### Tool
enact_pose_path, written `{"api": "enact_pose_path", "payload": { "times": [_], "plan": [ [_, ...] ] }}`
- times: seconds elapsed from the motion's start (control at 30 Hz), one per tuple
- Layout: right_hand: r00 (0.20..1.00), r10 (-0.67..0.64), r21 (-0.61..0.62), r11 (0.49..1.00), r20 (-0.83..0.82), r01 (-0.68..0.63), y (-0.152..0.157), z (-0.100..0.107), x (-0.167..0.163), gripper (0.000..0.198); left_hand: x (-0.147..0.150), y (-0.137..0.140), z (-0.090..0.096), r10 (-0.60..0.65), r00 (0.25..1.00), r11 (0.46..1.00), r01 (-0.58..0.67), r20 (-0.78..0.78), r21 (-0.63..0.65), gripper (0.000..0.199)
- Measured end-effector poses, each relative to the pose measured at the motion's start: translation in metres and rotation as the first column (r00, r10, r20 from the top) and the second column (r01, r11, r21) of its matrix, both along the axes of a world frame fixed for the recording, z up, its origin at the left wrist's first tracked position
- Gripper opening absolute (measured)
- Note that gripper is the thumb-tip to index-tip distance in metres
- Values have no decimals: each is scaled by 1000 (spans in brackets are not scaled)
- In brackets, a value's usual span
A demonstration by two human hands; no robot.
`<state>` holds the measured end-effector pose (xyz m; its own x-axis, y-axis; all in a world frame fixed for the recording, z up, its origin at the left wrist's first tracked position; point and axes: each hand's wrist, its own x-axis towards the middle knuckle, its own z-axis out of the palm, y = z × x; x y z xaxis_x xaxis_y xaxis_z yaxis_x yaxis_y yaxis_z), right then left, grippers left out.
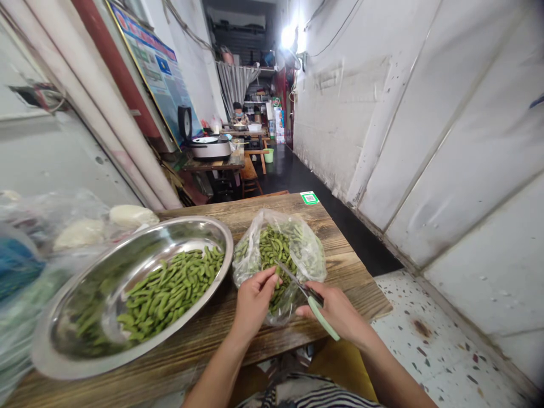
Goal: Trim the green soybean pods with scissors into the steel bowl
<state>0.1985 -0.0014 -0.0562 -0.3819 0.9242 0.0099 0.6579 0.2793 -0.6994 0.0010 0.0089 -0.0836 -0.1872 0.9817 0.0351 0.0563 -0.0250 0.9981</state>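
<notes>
My left hand pinches a green edamame pod between thumb and fingertips, over the near side of a clear plastic bag. In my right hand is a pair of scissors with pale green handles. Their blades point up and left, with the tips close to the pinched pod. More edamame pods fill the opened bag. To the left, a large oval steel basin holds a heap of edamame pods along its right side.
The bag and basin stand on a wooden table with a QR code card at its far edge. Plastic bags crowd the left side. Behind are a rice cooker on another table, a stool and a person. A white wall runs along the right.
</notes>
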Motion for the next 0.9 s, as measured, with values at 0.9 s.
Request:
{"api": "enact_pose_path", "payload": {
  "times": [0.9],
  "plan": [
    [992,-122,-22,992,44,124,8,-11,8,41,-70,0,26,678,439,732,-332,-589,595,35]
  ]
}}
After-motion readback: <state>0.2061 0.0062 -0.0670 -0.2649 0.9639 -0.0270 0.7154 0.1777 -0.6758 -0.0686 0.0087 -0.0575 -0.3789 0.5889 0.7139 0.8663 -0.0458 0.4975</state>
